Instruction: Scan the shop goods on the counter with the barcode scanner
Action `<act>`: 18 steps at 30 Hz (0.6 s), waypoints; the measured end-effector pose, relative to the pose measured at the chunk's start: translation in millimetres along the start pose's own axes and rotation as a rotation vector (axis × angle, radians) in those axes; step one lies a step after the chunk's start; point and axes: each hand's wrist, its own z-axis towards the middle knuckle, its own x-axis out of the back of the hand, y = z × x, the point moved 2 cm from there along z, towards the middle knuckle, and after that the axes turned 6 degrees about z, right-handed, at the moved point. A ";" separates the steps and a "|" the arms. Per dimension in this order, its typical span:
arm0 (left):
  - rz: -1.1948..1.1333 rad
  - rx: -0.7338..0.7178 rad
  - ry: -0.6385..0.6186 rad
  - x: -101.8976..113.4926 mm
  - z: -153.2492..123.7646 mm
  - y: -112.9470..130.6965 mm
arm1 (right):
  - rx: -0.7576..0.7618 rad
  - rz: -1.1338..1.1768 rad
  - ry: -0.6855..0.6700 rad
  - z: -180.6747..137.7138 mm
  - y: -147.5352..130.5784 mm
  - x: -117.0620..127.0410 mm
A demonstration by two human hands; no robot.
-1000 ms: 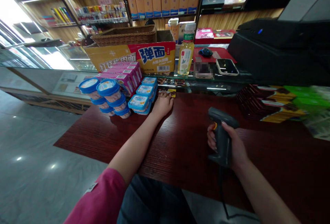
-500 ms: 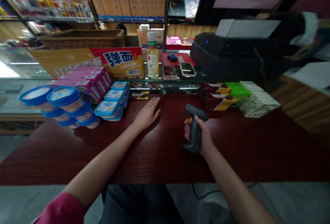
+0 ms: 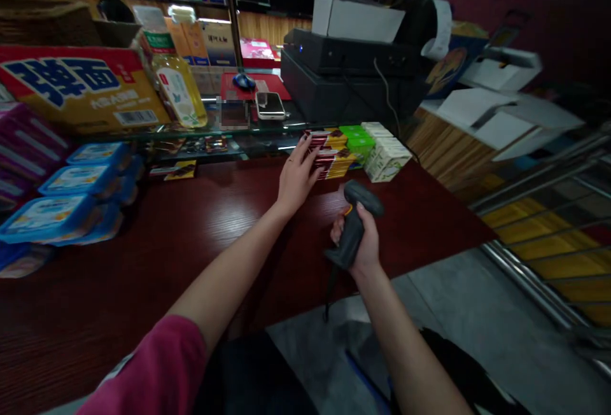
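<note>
My right hand grips a dark grey barcode scanner by its handle, held above the dark red wooden table. The scanner's head points away from me, and its cable hangs below. My left hand reaches over the table with fingers spread, at the left side of a stack of red and yellow snack packs. Its fingertips overlap the packs; whether they touch them I cannot tell. Right of the stack are green packs and pale green-white boxes.
Blue-lidded tubs and purple boxes stand at the left. Along the glass shelf behind are a printed carton, a drink bottle and a phone. A black cash drawer stands behind; metal rails are at the right.
My left hand has lifted off the table and moved right to the red and yellow packs. The scanner stays in my right hand. The view has turned right.
</note>
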 end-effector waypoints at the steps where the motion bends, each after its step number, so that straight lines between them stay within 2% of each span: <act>1: -0.004 0.011 0.010 -0.3 0.1 -1.8 | -0.002 -0.016 0.000 0.8 1.1 -1.2; 4: -0.059 0.031 0.059 7.9 -6.8 -4.6 | -0.005 -0.026 0.001 0.6 4.7 -2.9; 7: -0.224 0.051 0.101 24.4 -21.1 -4.0 | -0.018 0.002 -0.002 -2.9 5.5 -1.1; 10: -0.383 0.189 0.158 47.8 -40.0 -12.7 | -0.061 -0.026 -0.055 -6.5 4.4 0.2; 14: -0.488 0.430 0.188 94.2 -71.8 -46.1 | -0.138 -0.140 -0.163 -10.1 7.2 -6.7; 18: -0.642 0.591 0.097 150.1 -109.3 -83.9 | -0.243 -0.213 -0.277 -12.1 30.0 -34.2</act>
